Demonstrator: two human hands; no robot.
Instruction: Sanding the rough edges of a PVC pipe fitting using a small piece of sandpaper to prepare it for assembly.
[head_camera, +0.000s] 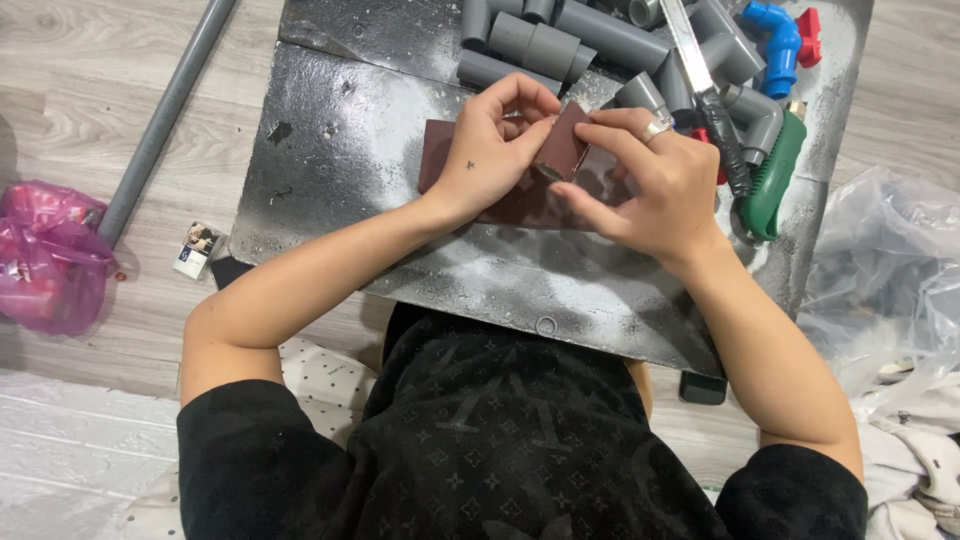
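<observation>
My left hand (497, 145) and my right hand (650, 180) meet over a dark metal plate (330, 170). Between their fingers they pinch a folded piece of reddish-brown sandpaper (563, 140) wrapped around a small part that is mostly hidden. A larger sheet of the same brown sandpaper (515, 205) lies flat on the plate under both hands. A ring shows on my right hand.
Several grey plastic pipe fittings (540, 45) lie at the plate's far edge, with a blue and red valve (785, 40) and a green-handled saw (770, 180) to the right. A grey pipe (165, 105), a pink bag (50, 255) and a small card (198, 248) lie on the floor at left; clear plastic (885, 270) at right.
</observation>
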